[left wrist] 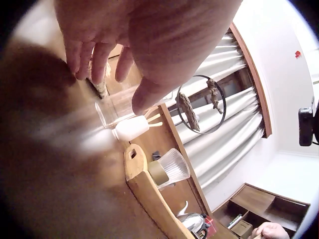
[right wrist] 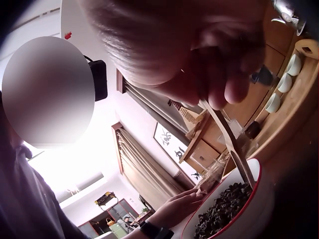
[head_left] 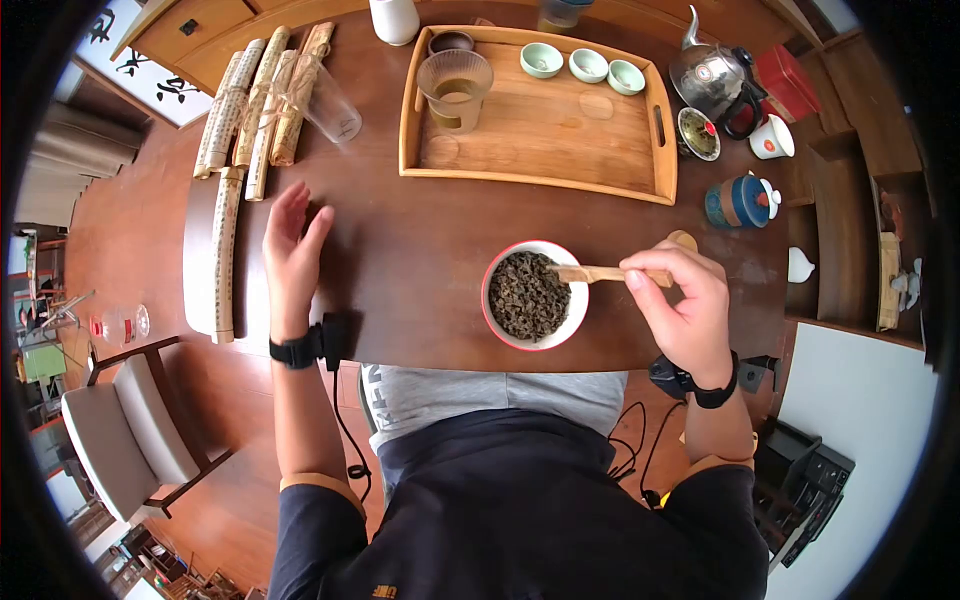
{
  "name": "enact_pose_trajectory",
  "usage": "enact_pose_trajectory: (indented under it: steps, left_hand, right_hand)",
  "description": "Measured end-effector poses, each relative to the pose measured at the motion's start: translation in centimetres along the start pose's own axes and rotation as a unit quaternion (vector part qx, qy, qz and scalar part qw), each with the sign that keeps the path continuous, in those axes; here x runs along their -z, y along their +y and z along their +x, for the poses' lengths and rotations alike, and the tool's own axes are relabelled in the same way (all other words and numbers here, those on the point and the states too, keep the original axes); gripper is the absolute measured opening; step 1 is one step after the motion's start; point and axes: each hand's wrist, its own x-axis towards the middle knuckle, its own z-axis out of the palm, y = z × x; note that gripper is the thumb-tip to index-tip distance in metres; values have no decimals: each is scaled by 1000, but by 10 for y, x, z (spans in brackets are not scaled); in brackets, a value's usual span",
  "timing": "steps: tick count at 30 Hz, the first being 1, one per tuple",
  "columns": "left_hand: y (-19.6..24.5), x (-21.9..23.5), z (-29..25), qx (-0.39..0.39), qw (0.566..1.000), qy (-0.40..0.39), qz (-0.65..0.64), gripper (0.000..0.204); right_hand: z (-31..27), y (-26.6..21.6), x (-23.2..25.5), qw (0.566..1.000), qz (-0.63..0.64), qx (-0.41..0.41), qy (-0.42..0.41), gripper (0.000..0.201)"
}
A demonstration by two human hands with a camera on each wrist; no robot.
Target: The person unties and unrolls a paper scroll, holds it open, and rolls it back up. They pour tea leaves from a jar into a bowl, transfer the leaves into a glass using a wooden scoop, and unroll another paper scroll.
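In the head view, a white bowl with a red rim (head_left: 577,312) stands near the table's front edge, partly filled with dark, curled tea leaves (head_left: 528,298). My right hand (head_left: 692,300) pinches a slender wooden tea scoop (head_left: 590,273) from the bowl's right side. The scoop's far end reaches over the rim to the leaves; in the right wrist view the scoop (right wrist: 233,144) slants down into the bowl (right wrist: 264,199). My left hand (head_left: 293,250) is held over the table at left, fingers loosely bent, with nothing in it. Rolled paper scrolls lie nearest to it.
A wooden tray (head_left: 540,181) at the back holds a ribbed glass pitcher (head_left: 456,90) and three pale green cups. Bound scrolls (head_left: 250,100) and a clear cylinder (head_left: 335,105) lie back left. At right stand a steel kettle (head_left: 712,85), a lidded bowl (head_left: 698,134) and a blue jar (head_left: 738,201).
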Motion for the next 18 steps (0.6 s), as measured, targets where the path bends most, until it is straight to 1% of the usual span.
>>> enact_pose_trajectory:
  steps: [2, 4, 6, 7, 8, 9, 10, 12, 13, 14, 15, 18]
  left_hand:
    - [-1, 13, -15, 30, 999, -11, -4, 49]
    - [5, 19, -23, 39, 999, -12, -10, 44]
    - [13, 23, -25, 62, 998, -14, -19, 41]
    - [20, 23, -25, 60, 998, -6, -32, 39]
    - [17, 26, -23, 45, 998, -1, -42, 37]
    - [19, 28, -23, 52, 997, 5, -54, 37]
    - [21, 30, -23, 60, 996, 10, -68, 36]
    - [19, 31, -26, 72, 991, 29, -106, 35]
    - [19, 31, -29, 90, 989, 36, -111, 35]
    - [19, 30, -32, 111, 986, 40, -117, 35]
    - [13, 31, -34, 93, 989, 27, -114, 35]
    - [9, 34, -42, 81, 986, 17, -148, 34]
  right_hand:
    - [6, -5, 2, 999, -15, 4, -36, 6]
    - [13, -4, 8, 1000, -12, -5, -18, 3]
    - [19, -3, 15, 995, 48, -83, -22, 2]
    - [22, -2, 19, 987, 99, -124, -19, 4]
    - [28, -2, 23, 975, 148, -166, -17, 6]
    - [37, -4, 25, 974, 157, -161, -12, 10]
    - [47, -5, 31, 961, 198, -189, -28, 12]
    - [73, -12, 28, 941, 279, -191, 1, 15]
    - [86, -17, 27, 936, 295, -192, -4, 16]
    - [97, -20, 25, 933, 307, -187, -15, 17]
    - [107, -27, 24, 934, 304, -185, -37, 17]
    - [128, -38, 23, 940, 280, -175, -89, 14]
